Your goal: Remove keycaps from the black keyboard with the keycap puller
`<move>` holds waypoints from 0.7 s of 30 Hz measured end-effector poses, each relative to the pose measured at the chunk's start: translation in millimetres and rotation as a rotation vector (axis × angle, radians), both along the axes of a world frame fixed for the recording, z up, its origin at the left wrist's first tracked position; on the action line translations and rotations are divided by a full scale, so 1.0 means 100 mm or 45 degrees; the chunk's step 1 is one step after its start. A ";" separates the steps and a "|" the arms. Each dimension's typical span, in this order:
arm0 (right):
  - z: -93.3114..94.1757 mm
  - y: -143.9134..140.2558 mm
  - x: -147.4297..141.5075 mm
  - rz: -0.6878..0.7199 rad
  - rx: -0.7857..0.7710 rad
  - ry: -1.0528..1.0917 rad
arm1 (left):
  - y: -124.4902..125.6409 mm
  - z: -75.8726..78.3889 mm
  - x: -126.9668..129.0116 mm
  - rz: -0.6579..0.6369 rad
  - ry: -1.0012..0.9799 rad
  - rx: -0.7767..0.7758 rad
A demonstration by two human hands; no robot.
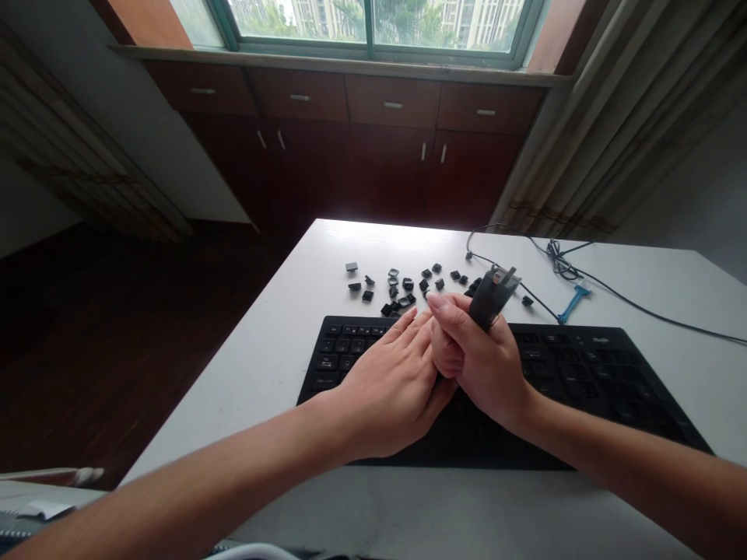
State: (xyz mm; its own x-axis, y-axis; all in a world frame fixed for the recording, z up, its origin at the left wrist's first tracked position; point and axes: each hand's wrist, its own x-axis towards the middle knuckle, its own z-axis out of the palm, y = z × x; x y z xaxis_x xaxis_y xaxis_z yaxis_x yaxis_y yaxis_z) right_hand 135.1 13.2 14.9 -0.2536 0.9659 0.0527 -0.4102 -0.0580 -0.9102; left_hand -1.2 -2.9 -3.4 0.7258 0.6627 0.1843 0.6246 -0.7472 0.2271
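Observation:
My right hand (478, 362) is closed around a dark, see-through-looking handled tool (495, 295) with small metal prongs at its upper end. The tool's lower part is hidden in my fist, and I cannot tell its kind. My left hand (397, 381) lies flat with its fingers stretched out over the keyboard, its fingertips against my right fist. Beneath both hands is a black keyboard (575, 389), with keycaps showing at its left side and darker, hard-to-read areas at its right.
Several loose black keycaps (407, 285) lie scattered behind the keyboard on the white table (245, 365). A blue brush (575, 302) lies at the back right, beside a black cable (618, 294). Wooden cabinets (391, 155) stand beyond the table under a window.

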 end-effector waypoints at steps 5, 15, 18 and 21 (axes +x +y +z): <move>0.04 0.04 0.00 0.030 -0.061 -0.008 | 0.00 0.01 0.00 0.022 -0.002 -0.031; 0.29 0.15 0.02 0.082 -0.070 -0.011 | -0.01 0.01 0.01 0.058 -0.050 -0.068; 0.67 0.22 0.03 -0.027 0.084 -0.030 | -0.02 0.00 0.01 0.092 -0.048 -0.100; 0.86 0.24 0.11 -0.014 0.060 -0.128 | -0.01 -0.01 -0.01 0.101 -0.116 -0.123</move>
State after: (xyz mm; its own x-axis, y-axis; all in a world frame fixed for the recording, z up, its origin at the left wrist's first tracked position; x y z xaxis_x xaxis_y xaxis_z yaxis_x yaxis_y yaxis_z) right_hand 146.0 37.0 101.3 -0.2493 0.9657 0.0733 -0.3173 -0.0099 -0.9483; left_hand -2.5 -3.5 -4.4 0.6537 0.7352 0.1794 0.6544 -0.6682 0.3538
